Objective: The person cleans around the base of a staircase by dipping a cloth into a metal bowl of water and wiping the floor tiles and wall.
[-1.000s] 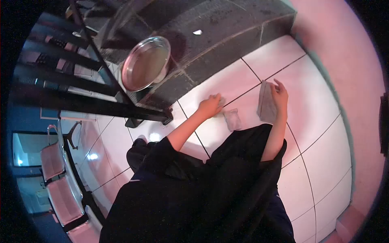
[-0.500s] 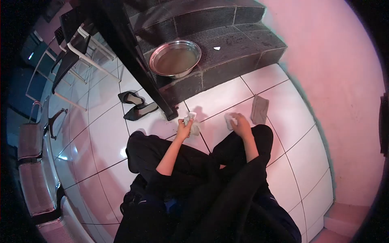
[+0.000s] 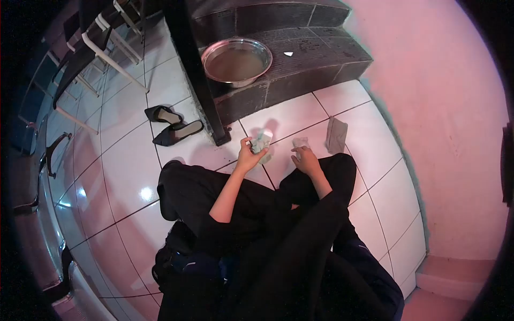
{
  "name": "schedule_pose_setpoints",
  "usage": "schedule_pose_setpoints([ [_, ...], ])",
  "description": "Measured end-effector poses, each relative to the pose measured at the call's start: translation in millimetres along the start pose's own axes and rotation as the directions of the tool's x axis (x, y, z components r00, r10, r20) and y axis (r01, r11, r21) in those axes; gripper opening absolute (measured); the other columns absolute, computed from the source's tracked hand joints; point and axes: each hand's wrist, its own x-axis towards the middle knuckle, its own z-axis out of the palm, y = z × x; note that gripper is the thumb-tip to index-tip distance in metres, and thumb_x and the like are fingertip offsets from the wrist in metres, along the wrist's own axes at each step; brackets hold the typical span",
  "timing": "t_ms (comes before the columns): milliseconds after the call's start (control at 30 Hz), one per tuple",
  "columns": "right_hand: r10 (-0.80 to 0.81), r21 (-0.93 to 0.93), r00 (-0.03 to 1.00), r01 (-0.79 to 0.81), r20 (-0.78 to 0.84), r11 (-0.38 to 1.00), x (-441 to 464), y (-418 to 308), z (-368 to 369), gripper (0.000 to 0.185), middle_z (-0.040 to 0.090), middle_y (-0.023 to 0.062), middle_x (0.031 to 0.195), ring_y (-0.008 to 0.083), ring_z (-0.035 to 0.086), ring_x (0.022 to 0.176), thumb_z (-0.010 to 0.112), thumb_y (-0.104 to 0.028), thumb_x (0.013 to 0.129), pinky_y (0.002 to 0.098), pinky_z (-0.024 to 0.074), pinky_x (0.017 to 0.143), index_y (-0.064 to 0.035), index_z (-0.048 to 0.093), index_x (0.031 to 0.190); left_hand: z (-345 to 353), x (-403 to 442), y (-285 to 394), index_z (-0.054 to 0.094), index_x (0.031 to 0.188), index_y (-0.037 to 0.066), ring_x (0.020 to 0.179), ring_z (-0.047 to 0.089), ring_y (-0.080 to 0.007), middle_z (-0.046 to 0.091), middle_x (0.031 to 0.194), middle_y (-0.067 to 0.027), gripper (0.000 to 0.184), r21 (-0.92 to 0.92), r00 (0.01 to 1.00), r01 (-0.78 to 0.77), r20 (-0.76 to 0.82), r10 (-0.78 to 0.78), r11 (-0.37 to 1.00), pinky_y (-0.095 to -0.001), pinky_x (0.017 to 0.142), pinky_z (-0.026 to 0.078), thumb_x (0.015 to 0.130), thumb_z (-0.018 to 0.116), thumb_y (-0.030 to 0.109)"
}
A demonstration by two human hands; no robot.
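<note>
Here, pale bundle [image 3: 262, 143] in left hand [image 3: 248, 159], long axis forward.

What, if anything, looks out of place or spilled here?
Two oddities: a small white scrap lies alone on the dark step, like stray litter. Left of it in the picture, a metal basin of murky brownish liquid sits on the stairs, an awkward spot. No clear spill visible.

a loose black garment [image 3: 284, 262] drapes in soft folds, with plain, elbow-length black sleeves [image 3: 215, 231]; below it come black trousers [image 3: 195, 192], and dark navy cloth [image 3: 376, 267] to the right carries a thin pale line [image 3: 363, 247].
</note>
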Motion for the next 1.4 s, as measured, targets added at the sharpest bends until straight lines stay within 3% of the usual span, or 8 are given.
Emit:
schedule_pose_setpoints([
  [367,0.383,-0.178,0.919,-0.394,-0.095,0.902,18,-1,9,0.066,0.040,0.0172,0.119,0.0384,0.042,0.107,0.070,-0.031,0.067,0.0520,0.0415,0.079,-0.0130,0.039,0.123,-7,10,0,0.048,0.106,-0.003,0.083,0.059,-0.0179,0.060,0.092,-0.0124,0.058,-0.158,0.963,0.150,-0.199,-0.180,0.976,-0.0299,0.073,0.048,0.062,0.079,0.018],
  [567,0.365,-0.242,0.931,-0.360,-0.027,0.901,31,6,25,0.055,0.042,0.0164,0.113,0.0374,0.043,0.105,0.067,-0.030,0.070,0.0507,0.0420,0.079,-0.0115,0.046,0.117,-14,22,-42,0.044,0.110,-0.004,0.069,0.059,-0.0162,0.059,0.092,-0.0118,0.061,-0.208,0.860,0.266,-0.389,-0.329,0.941,-0.0272,0.054,0.048,0.064,0.078,0.018],
  [800,0.219,-0.437,0.974,-0.225,-0.066,0.871,34,23,44,0.035,0.050,0.0185,0.102,0.0361,0.052,0.093,0.058,-0.020,0.075,0.0485,0.0473,0.068,-0.0086,0.054,0.108,-13,18,-28,0.046,0.107,-0.006,0.084,0.060,-0.0239,0.061,0.095,-0.0170,0.067,-0.275,0.860,0.281,-0.353,-0.368,0.919,-0.0322,0.073,0.048,0.059,0.079,0.027],
  [900,0.276,-0.082,0.957,-0.283,-0.088,0.956,45,47,45,0.030,0.054,0.0163,0.092,0.0314,0.056,0.083,0.052,-0.024,0.080,0.0442,0.0468,0.064,-0.0059,0.054,0.103,-10,16,-24,0.045,0.108,-0.006,0.084,0.060,-0.0237,0.061,0.095,-0.0173,0.066,-0.279,0.871,0.254,-0.350,-0.345,0.926,-0.0320,0.073,0.048,0.060,0.079,0.025],
  [1000,0.557,0.848,0.708,-0.530,0.433,0.014,51,42,19,0.042,0.054,0.0140,0.090,0.0271,0.056,0.078,0.039,-0.031,0.081,0.0390,0.0461,0.064,0.0000,0.048,0.108,-12,13,-17,0.044,0.108,-0.006,0.084,0.060,-0.0235,0.061,0.095,-0.0176,0.066,-0.326,0.870,0.256,-0.333,-0.364,0.910,-0.0318,0.073,0.048,0.060,0.079,0.024],
  [1033,0.558,0.848,0.708,-0.530,0.433,0.014,51,42,14,0.042,0.054,0.0140,0.090,0.0271,0.056,0.078,0.039,-0.031,0.081,0.0390,0.0461,0.064,0.0000,0.048,0.108,-11,15,-22,0.044,0.108,-0.006,0.084,0.060,-0.0236,0.061,0.095,-0.0178,0.066,-0.313,0.866,0.265,-0.340,-0.368,0.912,-0.0318,0.073,0.048,0.060,0.079,0.023],
  [1100,0.231,0.776,0.866,-0.243,0.444,-0.582,52,43,1,0.045,0.053,0.0167,0.101,0.0271,0.053,0.082,0.039,-0.027,0.079,0.0395,0.0467,0.069,0.0017,0.043,0.114,-10,17,-24,0.044,0.108,-0.006,0.085,0.060,-0.0237,0.061,0.095,-0.0181,0.066,-0.301,0.863,0.271,-0.344,-0.369,0.914,-0.0317,0.074,0.048,0.060,0.078,0.023],
  [1400,0.045,0.663,0.935,-0.216,0.353,-0.717,83,-26,-70,0.056,0.042,0.0200,0.127,0.0285,0.051,0.093,0.036,-0.033,0.083,0.0364,0.0448,0.074,-0.0002,0.035,0.128,-6,20,-34,0.041,0.112,-0.008,0.074,0.060,-0.0185,0.060,0.092,-0.0150,0.065,-0.196,0.881,0.237,-0.371,-0.296,0.952,-0.0289,0.059,0.050,0.065,0.077,0.019],
])
